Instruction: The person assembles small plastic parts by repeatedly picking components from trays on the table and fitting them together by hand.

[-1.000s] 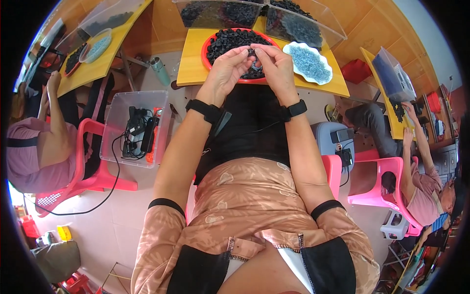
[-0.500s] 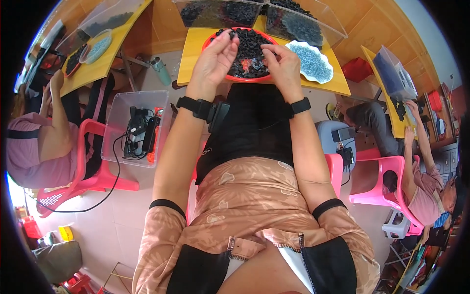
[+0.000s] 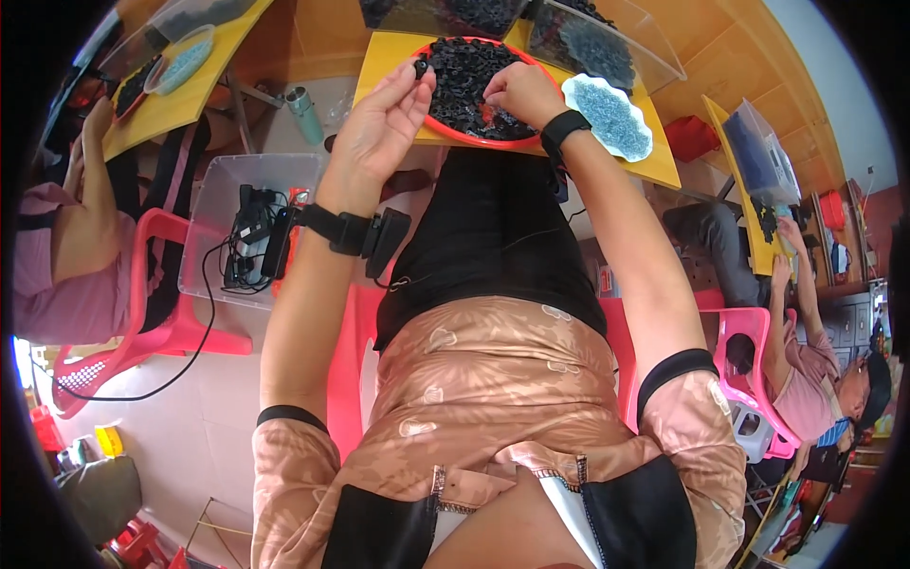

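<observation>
Left hand: raised at the left rim of the red tray, thumb and fingertips pinched on one small black part, other fingers loosely curled, palm partly showing. Right hand: reaching in over the right side of the tray, fingers bent and drawn together, tips down at the pile of loose black parts, just beside a red patch. Can't tell if the right has hold of anything; tips too small to read.

Tray sits on the yellow surface, near its front edge. White scalloped dish just right of it, full of small bluish clear pieces. Two clear bins behind, one at left, one at right, dark parts in both. Black band on each wrist.

Floor, left: green bottle, upright; clear tub with black cables inside. One co-worker seated far left, another far right, hands at a second yellow surface with black parts on it.
</observation>
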A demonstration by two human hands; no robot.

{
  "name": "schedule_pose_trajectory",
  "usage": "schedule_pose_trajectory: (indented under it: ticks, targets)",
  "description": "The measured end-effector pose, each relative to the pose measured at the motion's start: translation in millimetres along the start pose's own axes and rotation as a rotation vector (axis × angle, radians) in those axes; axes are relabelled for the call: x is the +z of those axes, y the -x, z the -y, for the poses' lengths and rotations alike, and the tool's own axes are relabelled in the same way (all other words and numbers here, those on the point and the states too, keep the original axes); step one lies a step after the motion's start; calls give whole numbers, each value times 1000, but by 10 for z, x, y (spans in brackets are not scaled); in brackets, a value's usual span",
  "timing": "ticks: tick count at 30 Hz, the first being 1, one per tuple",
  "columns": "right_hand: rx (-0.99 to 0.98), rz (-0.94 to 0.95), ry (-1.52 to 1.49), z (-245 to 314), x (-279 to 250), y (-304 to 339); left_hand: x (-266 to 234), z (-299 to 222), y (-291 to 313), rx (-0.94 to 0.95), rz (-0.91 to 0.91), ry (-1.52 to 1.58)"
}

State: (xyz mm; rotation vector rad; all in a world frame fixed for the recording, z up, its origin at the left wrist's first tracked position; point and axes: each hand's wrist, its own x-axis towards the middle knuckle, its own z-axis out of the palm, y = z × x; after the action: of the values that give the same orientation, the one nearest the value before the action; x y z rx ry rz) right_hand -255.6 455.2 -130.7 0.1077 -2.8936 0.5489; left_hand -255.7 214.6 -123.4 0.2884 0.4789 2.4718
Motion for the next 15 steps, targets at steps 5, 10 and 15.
schedule_pose_trajectory:
  ticks: [5, 10, 15]
  targets:
    - [10, 45, 128, 84, 19, -111, -167, 78, 136, 7, -56, 67]
    - [18, 60, 216, 223, 23, -87, -175, 204, 168, -9, -36, 4]
    - [15, 20, 326, 331, 11, -53, -181, 240, 181, -27, -71, -55]
